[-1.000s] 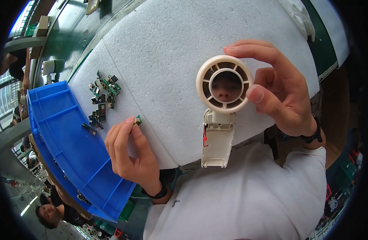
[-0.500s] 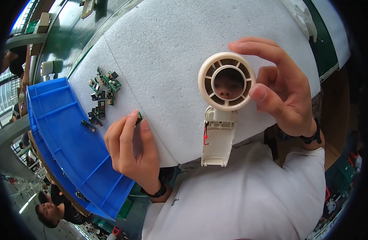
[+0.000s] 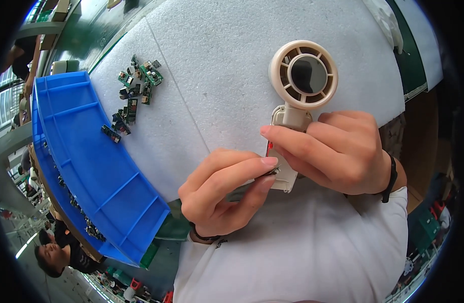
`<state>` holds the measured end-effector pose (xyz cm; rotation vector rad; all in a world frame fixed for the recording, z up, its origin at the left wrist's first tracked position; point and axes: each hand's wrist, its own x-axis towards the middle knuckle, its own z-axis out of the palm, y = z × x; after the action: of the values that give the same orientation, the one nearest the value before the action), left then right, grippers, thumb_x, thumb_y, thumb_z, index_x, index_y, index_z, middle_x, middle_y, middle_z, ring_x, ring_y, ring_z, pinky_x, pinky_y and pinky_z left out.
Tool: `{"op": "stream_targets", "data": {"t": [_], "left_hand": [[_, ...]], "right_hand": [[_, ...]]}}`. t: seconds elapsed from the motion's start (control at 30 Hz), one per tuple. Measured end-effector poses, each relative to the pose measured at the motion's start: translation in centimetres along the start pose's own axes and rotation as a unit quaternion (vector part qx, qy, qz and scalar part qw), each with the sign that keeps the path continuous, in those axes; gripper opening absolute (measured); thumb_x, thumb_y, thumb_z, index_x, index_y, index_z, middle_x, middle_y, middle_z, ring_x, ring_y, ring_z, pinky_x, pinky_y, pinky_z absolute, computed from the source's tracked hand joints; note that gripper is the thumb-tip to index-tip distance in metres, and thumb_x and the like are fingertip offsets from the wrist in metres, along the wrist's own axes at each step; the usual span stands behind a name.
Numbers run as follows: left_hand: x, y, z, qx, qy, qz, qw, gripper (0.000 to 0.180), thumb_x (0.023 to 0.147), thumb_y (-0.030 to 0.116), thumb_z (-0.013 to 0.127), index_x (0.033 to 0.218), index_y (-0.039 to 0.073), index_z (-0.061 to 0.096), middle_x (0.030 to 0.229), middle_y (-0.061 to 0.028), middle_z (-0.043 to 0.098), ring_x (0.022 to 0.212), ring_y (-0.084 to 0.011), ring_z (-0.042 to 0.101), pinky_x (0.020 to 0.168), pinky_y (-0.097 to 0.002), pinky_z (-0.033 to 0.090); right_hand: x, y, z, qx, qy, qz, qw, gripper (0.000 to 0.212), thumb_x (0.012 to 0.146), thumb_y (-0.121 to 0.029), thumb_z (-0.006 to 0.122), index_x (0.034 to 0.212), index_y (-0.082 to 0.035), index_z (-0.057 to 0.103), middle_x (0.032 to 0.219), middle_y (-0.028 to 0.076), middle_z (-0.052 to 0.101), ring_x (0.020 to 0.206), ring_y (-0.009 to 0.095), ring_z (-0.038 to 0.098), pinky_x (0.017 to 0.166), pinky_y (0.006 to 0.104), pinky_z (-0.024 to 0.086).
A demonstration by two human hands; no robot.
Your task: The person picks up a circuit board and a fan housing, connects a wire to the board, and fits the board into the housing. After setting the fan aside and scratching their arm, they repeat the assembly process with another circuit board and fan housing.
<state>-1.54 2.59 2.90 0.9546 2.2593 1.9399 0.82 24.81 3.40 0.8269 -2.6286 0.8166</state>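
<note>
A cream handheld fan [image 3: 334, 76] with a round slotted head and a dark glossy centre lies on the white foam sheet, its handle [image 3: 287, 183] open at the back. Between the thumb and index finger of my left hand [image 3: 224, 189] is a small circuit board [image 3: 270, 172], held just over the handle's lower left edge and mostly covered by the fingers. My right hand [image 3: 333, 149] is closed across the upper handle. A thin red wire [image 3: 270, 146] with a small plug shows at its thumb and index fingertips; the rest of that grip is hidden.
Several loose green circuit boards [image 3: 132, 108] lie in a cluster on the foam sheet [image 3: 216, 60] at the left. Beside them stands a blue plastic bin [image 3: 85, 146], with more boards lower along its outer side. Another person [image 3: 58, 255] is in the background at lower left.
My left hand has brought the circuit board right, to the handle. My right hand has left the fan head and closed over the upper handle. The fan sits farther up and right in view.
</note>
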Motion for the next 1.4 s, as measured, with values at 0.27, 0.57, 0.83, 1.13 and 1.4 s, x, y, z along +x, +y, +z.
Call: {"op": "stream_targets", "data": {"t": [0.27, 0.57, 0.83, 1.13, 1.4], "left_hand": [[-1.3, -0.2, -0.6, -0.001, -0.073, 0.005, 0.997, 0.024, 0.079, -0.010, 0.073, 0.103, -0.008, 0.069, 0.094, -0.0201, 0.071, 0.081, -0.0238, 0.070, 0.069, -0.0294, 0.055], [-2.1, -0.5, -0.9, -0.027, -0.034, -0.007, 0.999, 0.028, 0.083, -0.011, 0.071, 0.111, -0.007, 0.068, 0.099, -0.0190, 0.071, 0.083, -0.0221, 0.071, 0.070, -0.0298, 0.058], [-1.8, -1.1, -0.6, -0.030, 0.084, -0.100, 0.991, 0.032, 0.090, -0.014, 0.063, 0.121, -0.007, 0.063, 0.116, -0.0223, 0.068, 0.097, -0.0239, 0.072, 0.079, -0.0323, 0.062], [-1.3, -1.7, -0.2, -0.009, 0.047, -0.039, 0.998, 0.038, 0.087, -0.018, 0.062, 0.124, -0.008, 0.061, 0.117, -0.0244, 0.068, 0.100, -0.0272, 0.072, 0.085, -0.0339, 0.061], [-1.2, -1.6, -0.3, 0.025, 0.038, -0.024, 0.999, 0.040, 0.079, -0.023, 0.068, 0.117, -0.009, 0.067, 0.110, -0.0266, 0.070, 0.100, -0.0321, 0.073, 0.087, -0.0332, 0.061]], "right_hand": [[0.9, -0.8, 1.4, -0.008, 0.054, 0.004, 0.999, 0.032, 0.069, -0.007, 0.080, 0.101, -0.008, 0.074, 0.062, -0.003, 0.052, 0.049, 0.012, 0.050, 0.044, 0.0261, 0.040], [0.4, -1.8, 3.0, -0.040, 0.120, 0.051, 0.991, 0.023, 0.070, -0.008, 0.079, 0.092, -0.010, 0.073, 0.063, -0.004, 0.050, 0.051, 0.012, 0.050, 0.044, 0.0255, 0.040], [0.4, -2.6, 3.2, -0.087, 0.134, 0.062, 0.985, 0.028, 0.062, -0.004, 0.078, 0.089, -0.008, 0.073, 0.064, -0.002, 0.048, 0.053, 0.014, 0.050, 0.046, 0.0259, 0.040], [0.7, -3.3, 4.1, -0.014, 0.209, 0.127, 0.969, 0.029, 0.063, 0.000, 0.078, 0.090, -0.007, 0.076, 0.070, 0.001, 0.053, 0.064, 0.017, 0.054, 0.055, 0.0279, 0.048], [0.6, -2.8, 3.9, -0.016, 0.217, 0.093, 0.972, 0.029, 0.058, -0.002, 0.078, 0.086, -0.006, 0.077, 0.072, 0.001, 0.055, 0.064, 0.019, 0.051, 0.056, 0.0278, 0.046]]}}
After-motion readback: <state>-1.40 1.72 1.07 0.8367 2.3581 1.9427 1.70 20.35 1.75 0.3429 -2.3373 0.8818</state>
